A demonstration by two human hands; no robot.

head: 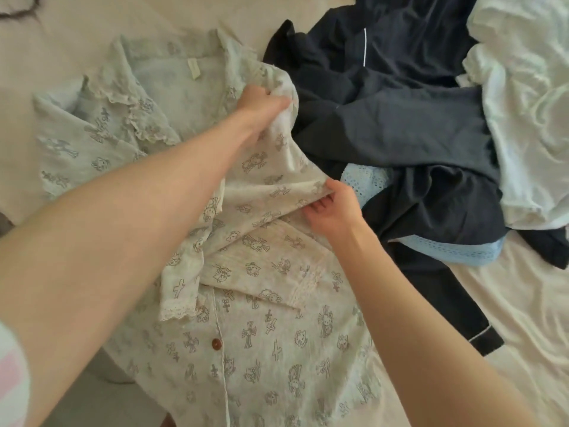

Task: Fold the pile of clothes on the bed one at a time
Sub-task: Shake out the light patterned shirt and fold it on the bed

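Observation:
A cream printed shirt [268, 343] with small cross and cat motifs, a lace collar and brown buttons lies spread on the bed in front of me, collar at the far end. My left hand [261, 107] reaches across it and grips the shirt's right shoulder near the collar, lifting the cloth. My right hand [334, 211] pinches the same side of the shirt lower down, at the sleeve edge. To the right lies the pile: a dark navy garment [400, 118] with white piping, a light blue eyelet piece [366, 180] beneath it, and a white garment [529, 103].
The bed is covered with a cream sheet [508, 303], wrinkled at the right. A dark navy cuff with white piping [483, 340] trails toward the near right. A dark cord [18, 10] lies at the far left corner.

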